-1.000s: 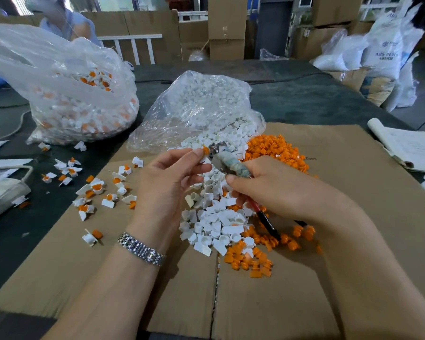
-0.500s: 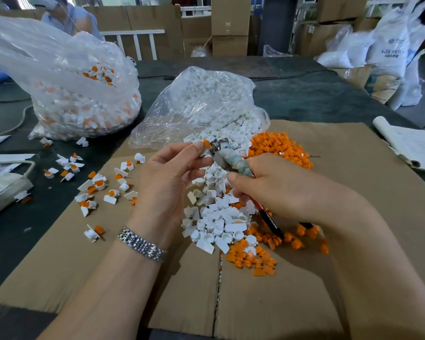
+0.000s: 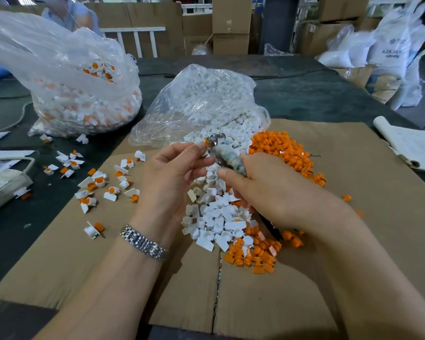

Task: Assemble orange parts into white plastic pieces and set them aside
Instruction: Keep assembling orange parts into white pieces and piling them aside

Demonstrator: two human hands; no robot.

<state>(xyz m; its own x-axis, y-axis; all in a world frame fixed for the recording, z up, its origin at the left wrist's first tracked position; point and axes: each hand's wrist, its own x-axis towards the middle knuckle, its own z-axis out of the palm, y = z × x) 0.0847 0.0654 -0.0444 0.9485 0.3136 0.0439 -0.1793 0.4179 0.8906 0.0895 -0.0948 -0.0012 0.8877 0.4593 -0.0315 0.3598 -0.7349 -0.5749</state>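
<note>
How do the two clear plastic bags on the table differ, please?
The left bag holds white pieces already fitted with orange parts; the middle bag holds plain white pieces only. The left bag stands taller and fuller; the middle bag lies slumped, spilling pieces onto the cardboard. Both are clear plastic and open.

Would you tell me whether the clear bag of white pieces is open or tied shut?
Open: white plastic pieces spill from the clear plastic bag.

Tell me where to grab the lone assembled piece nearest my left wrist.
Pinch the assembled piece by its flat white tab from above, coming in from its left. The orange part juts out on its right, and the piece lies apart from the others on the cardboard.
</note>
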